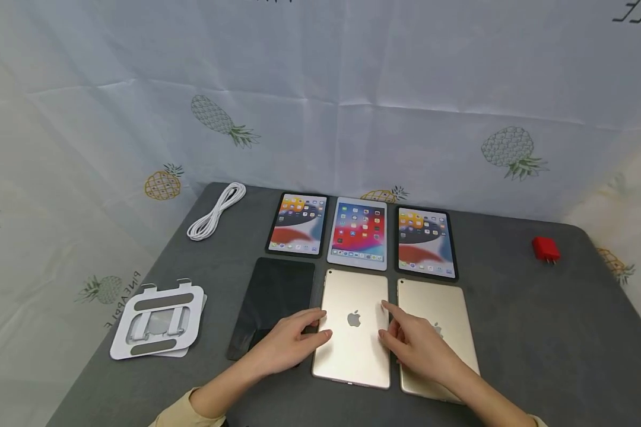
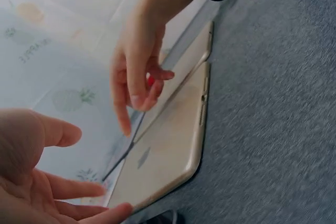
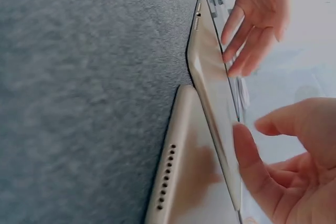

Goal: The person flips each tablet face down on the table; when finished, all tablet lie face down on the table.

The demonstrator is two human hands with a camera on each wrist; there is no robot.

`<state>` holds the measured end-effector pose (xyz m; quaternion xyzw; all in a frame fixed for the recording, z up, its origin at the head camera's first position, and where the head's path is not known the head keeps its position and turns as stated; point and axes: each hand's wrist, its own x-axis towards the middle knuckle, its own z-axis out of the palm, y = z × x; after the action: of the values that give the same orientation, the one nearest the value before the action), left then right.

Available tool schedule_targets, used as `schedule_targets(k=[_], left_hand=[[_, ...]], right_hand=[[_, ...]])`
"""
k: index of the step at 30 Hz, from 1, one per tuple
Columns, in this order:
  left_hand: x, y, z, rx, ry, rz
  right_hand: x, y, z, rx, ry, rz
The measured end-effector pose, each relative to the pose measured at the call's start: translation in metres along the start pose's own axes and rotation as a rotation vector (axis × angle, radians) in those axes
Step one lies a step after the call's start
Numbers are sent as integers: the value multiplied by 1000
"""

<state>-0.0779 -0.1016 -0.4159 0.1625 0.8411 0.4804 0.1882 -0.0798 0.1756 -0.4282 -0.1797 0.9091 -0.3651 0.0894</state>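
Note:
A gold tablet (image 1: 352, 356) lies face down in the middle of the front row, its apple logo up. My left hand (image 1: 292, 341) is at its left edge, thumb and fingers spread apart, with the wrist side over a dark-screened tablet (image 1: 278, 290). At the right edge is my right hand (image 1: 419, 347), index finger and thumb reaching over the tablet's side. Beneath that hand a second gold tablet (image 1: 451, 302) lies face down, partly covered. The left wrist view shows the left fingertips (image 2: 122, 211) right at the middle tablet's edge.
Behind stand three lit-screen tablets in a row: left (image 1: 297, 225), white-framed middle (image 1: 358, 234) and right (image 1: 426, 243). A coiled white cable (image 1: 216, 212) and a white folding stand (image 1: 157, 320) lie at left. A red charger plug (image 1: 546, 249) sits far right on the grey table (image 1: 518, 332).

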Motion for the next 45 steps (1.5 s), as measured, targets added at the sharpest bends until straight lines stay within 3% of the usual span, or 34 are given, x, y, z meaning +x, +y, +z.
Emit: schedule_targets(k=[3, 6, 12, 21, 34, 45], left_hand=[[1, -2, -8, -59, 37, 23], [2, -4, -18, -70, 100, 25], [2, -10, -36, -49, 223, -13], [0, -25, -55, -69, 302, -64], [-15, -45, -84, -135, 364, -243], [-29, -51, -86, -96, 309, -306]], right_hand=[[7, -3, 2, 31, 80, -56], [15, -7, 5, 122, 86, -72], [29, -17, 15, 405, -43, 9], [44, -30, 32, 869, -203, 160], [56, -50, 53, 1143, -326, 251], [61, -60, 58, 1280, -312, 289]])
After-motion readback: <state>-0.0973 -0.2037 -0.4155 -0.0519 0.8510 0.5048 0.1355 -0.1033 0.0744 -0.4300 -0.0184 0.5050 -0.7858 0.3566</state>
